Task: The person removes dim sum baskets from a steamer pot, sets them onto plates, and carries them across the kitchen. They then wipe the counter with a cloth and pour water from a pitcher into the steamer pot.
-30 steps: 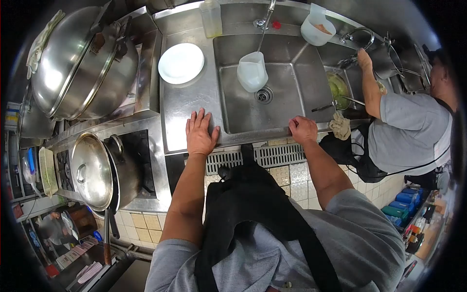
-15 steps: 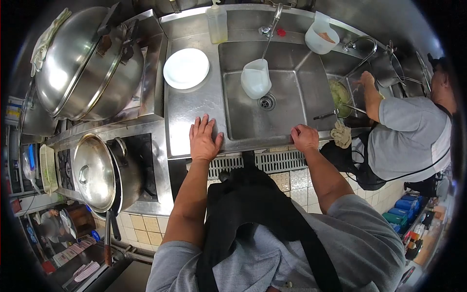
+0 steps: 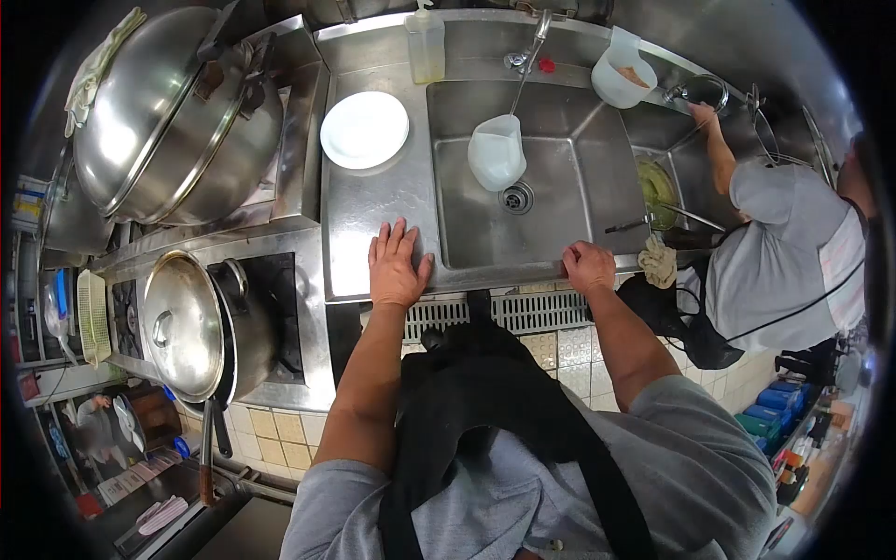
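Note:
My left hand (image 3: 399, 269) lies flat with its fingers spread on the steel counter (image 3: 364, 210), left of the sink (image 3: 551, 210). A stack of white plates (image 3: 365, 130) stands beyond it. My right hand (image 3: 589, 267) rests curled on the sink's front rim, and no object shows in it. Inside the sink, a white translucent plastic jug (image 3: 497, 152) sits under the running faucet (image 3: 539, 39), next to the drain (image 3: 516, 197). Water falls into the jug in a thin stream.
A co-worker (image 3: 793, 233) at the right reaches a hand to a second faucet (image 3: 707, 91) above a basin with a green-coated container (image 3: 657, 193). A white jug (image 3: 623, 77) hangs at the back edge, a soap bottle (image 3: 426, 47) behind the plates. Large pots (image 3: 187, 121) and a lidded pan (image 3: 185, 327) occupy the left.
The co-worker's hand has moved up and back to the second faucet. The view has shifted slightly. My hands keep their places, and water still runs into the jug.

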Motion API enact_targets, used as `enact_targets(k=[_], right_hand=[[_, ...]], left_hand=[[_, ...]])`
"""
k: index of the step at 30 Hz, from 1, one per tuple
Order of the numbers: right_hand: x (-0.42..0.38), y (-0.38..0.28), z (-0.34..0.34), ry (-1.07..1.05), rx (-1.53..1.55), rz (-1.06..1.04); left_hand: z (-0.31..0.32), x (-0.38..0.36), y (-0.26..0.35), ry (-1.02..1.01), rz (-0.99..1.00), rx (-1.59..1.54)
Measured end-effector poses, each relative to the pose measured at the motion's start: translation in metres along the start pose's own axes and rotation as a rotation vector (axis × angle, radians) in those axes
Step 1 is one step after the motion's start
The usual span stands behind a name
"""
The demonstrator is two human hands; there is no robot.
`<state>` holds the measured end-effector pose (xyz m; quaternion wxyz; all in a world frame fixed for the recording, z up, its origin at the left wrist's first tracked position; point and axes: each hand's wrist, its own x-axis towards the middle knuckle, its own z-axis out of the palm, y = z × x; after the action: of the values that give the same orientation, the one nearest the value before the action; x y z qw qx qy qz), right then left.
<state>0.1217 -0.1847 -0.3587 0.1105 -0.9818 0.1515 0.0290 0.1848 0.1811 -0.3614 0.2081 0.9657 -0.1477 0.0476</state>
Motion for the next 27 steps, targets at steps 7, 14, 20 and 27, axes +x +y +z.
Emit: enact_targets(k=[7,14,20,27], right_hand=[[0.0006,0.0010,0.0011,-0.018,0.010,0.002],[0.0002,-0.0005,0.0003,-0.010,0.005,0.006],[0.0002,-0.0014,-0.0018,-0.028,0.013,0.005],[0.0026,0.0047,0.0057,-0.012,0.012,-0.006]], left_hand=[[0.0004,-0.0004,-0.0005,-0.014,-0.019,0.000],[0.0009,-0.0005,-0.0006,-0.018,-0.027,0.000],[0.0011,-0.0004,-0.0003,-0.023,-0.036,0.015],[0.0006,0.0000,-0.0003,0.002,-0.017,0.005]])
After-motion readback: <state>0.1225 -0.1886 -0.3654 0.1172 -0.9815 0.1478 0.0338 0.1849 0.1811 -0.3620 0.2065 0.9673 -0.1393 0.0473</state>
